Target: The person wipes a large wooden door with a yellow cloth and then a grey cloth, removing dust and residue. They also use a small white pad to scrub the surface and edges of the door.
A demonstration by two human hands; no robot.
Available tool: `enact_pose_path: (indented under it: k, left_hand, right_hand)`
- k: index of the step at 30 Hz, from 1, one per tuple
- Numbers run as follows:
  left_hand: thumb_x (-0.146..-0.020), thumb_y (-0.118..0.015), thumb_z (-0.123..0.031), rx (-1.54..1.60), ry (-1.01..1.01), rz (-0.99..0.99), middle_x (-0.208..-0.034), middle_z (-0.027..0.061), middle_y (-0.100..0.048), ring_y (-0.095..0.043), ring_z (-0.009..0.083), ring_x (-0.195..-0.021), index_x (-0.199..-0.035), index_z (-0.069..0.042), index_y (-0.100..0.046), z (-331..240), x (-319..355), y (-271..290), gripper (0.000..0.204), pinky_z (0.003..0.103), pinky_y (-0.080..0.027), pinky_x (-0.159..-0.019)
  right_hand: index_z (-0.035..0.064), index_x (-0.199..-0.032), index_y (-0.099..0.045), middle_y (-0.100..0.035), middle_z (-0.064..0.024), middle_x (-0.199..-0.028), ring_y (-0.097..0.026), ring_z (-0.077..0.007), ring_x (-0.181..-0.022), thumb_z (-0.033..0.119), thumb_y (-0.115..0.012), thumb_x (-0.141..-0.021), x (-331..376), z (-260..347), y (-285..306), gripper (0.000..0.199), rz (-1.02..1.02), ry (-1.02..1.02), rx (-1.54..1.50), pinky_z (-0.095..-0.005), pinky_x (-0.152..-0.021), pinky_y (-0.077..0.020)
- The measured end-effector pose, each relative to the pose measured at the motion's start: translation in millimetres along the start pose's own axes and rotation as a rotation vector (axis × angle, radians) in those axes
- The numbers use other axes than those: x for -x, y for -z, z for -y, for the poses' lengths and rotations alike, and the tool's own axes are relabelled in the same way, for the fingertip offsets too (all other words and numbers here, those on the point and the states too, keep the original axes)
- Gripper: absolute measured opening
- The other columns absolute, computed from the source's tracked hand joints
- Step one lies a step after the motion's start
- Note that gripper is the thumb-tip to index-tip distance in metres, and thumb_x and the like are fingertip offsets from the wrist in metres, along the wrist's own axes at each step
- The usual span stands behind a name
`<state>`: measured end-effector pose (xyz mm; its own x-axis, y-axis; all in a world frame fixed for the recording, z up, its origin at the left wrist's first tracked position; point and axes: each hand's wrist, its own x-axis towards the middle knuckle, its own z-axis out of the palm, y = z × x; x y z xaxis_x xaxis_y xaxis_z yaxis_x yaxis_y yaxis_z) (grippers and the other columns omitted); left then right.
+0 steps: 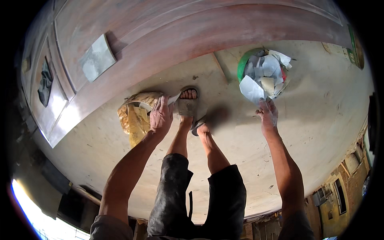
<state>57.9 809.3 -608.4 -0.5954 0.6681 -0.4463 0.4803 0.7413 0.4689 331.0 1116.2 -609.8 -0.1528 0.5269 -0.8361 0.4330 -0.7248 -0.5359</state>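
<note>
My right hand (267, 116) is closed at the lower edge of a white sheet (252, 89), which slopes out of a round green-rimmed tub (242, 66). Crumpled white, grey and cream scraps (271, 66) fill that tub. On the other side, my left hand (161, 116) has its fingers together around a pale sheet (175, 98), whose pointed corner sticks out toward my foot. Beside that hand lies a tan, torn-looking paper wrapping or bag (138, 120), partly hidden behind my fingers. The exact kind of sheet in either hand is not clear.
A large reddish-brown panelled board (160, 44) spans the far side, carrying a grey-white square sheet (98, 59) and a dark cloth-like piece (45, 83). My sandalled feet (187, 105) stand on the concrete floor (236, 140). A thin strip (220, 67) lies by the board.
</note>
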Motion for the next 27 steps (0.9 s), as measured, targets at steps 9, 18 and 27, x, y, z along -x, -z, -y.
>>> enact_pose_path:
  k: [9, 18, 27]
  left_hand:
    - [-0.089, -0.072, -0.01, -0.141, 0.409, -0.088, -0.137, 0.0228, -0.056, -0.053, 0.0416, -0.125, -0.147, -0.001, -0.043, 82, 170, 66, 0.066, 0.05, -0.045, -0.103]
    - [-0.092, -0.067, -0.008, -0.045, 0.013, -0.512, -0.161, 0.0245, -0.03, -0.027, 0.0441, -0.149, -0.156, -0.008, -0.039, -32, 22, 231, 0.07, 0.055, -0.025, -0.121]
    - [-0.08, -0.083, -0.027, -0.117, 0.192, -0.287, -0.148, 0.0192, -0.042, -0.039, 0.0392, -0.137, -0.158, -0.011, -0.037, -32, -70, 249, 0.091, 0.053, -0.033, -0.114]
  right_hand:
    - [0.007, -0.1, -0.063, -0.067, -0.0023, -0.092, -0.058, -0.0077, -0.069, 0.019, -0.068, -0.099, 137, -13, -65, 0.013, 0.217, 0.034, 0.141, -0.0255, -0.061, -0.0537]
    - [-0.0048, -0.134, -0.045, -0.055, -0.0217, -0.124, -0.055, -0.0305, -0.111, 0.014, -0.048, -0.107, 158, 123, -122, 0.033, 0.061, 0.811, 0.474, -0.0414, -0.099, -0.0441]
    - [-0.0063, -0.121, -0.047, -0.046, -0.0326, -0.143, -0.041, -0.0523, -0.137, 0.009, -0.05, -0.099, -19, 253, -197, 0.027, -0.438, 1.342, 0.804, -0.0579, -0.113, -0.0366]
